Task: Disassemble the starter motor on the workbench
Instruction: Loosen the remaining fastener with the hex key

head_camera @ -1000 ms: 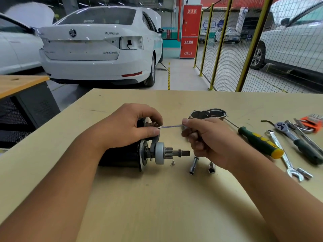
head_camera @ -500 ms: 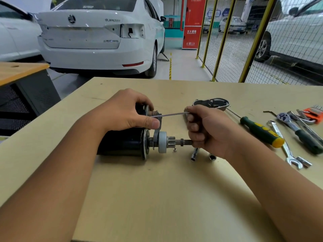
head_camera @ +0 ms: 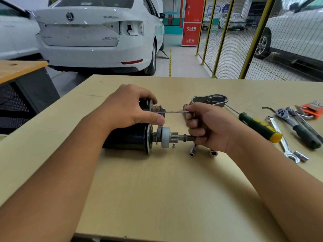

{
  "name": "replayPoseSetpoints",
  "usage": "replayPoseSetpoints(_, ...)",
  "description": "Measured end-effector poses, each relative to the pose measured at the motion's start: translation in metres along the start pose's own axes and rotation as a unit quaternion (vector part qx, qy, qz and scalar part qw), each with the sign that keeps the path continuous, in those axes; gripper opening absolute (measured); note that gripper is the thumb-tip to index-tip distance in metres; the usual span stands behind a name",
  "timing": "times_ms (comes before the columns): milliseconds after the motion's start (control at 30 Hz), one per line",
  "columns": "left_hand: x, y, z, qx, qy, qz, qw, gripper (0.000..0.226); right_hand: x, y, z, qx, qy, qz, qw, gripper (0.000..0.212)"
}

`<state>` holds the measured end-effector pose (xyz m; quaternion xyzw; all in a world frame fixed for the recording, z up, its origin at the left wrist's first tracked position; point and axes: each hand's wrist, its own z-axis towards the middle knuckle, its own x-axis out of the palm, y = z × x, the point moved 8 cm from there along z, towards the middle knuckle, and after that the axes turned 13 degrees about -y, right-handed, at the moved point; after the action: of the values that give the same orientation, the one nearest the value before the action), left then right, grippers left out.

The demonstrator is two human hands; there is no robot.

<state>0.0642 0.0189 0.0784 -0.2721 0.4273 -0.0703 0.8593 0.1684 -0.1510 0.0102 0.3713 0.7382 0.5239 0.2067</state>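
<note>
Head view: left hand [head_camera: 129, 109] grips starter motor [head_camera: 132, 137]; right hand [head_camera: 206, 128] fingers curl round thin rod [head_camera: 173, 112].

Red cabinet [head_camera: 192, 21] at one o'clock: white characters "灭火器箱", below them "火警119". White car [head_camera: 97, 35] at eleven o'clock: round emblem on boot lid, lettering on the boot too blurred to read.

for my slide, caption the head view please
Left hand steadies starter motor on workbench while right hand holds a thin rod at its solenoid end.
</note>
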Motion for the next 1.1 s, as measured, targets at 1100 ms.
replayPoseSetpoints(1100, 0.004, -0.003, -0.002, 0.037, 0.015, -0.082, 0.996, 0.022, -0.006, 0.028, -0.001, -0.142, 0.121, 0.013, 0.982, 0.038)
